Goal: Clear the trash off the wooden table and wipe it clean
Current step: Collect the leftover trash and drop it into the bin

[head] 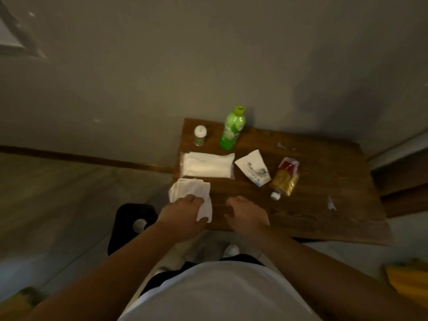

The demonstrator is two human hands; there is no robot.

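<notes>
A small wooden table (308, 205) stands against the wall. My left hand (183, 216) grips a white tissue (192, 189) at the table's front left corner. My right hand (246, 215) rests beside it near the front edge, fingers curled, nothing visible in it. On the table lie a flattened white paper cup (252, 167), a red and gold pouch (286, 177) with a white cap, and small white paper scraps (331, 203) at the right. A green bottle (232, 129) and a small white-capped jar (199, 135) stand at the back.
A pack of white tissues (207, 164) lies at the table's left side. A black bin (134, 223) with something white inside sits on the floor left of the table. A yellow object (407, 281) is at the lower right. Dark furniture (400, 181) adjoins the table's right.
</notes>
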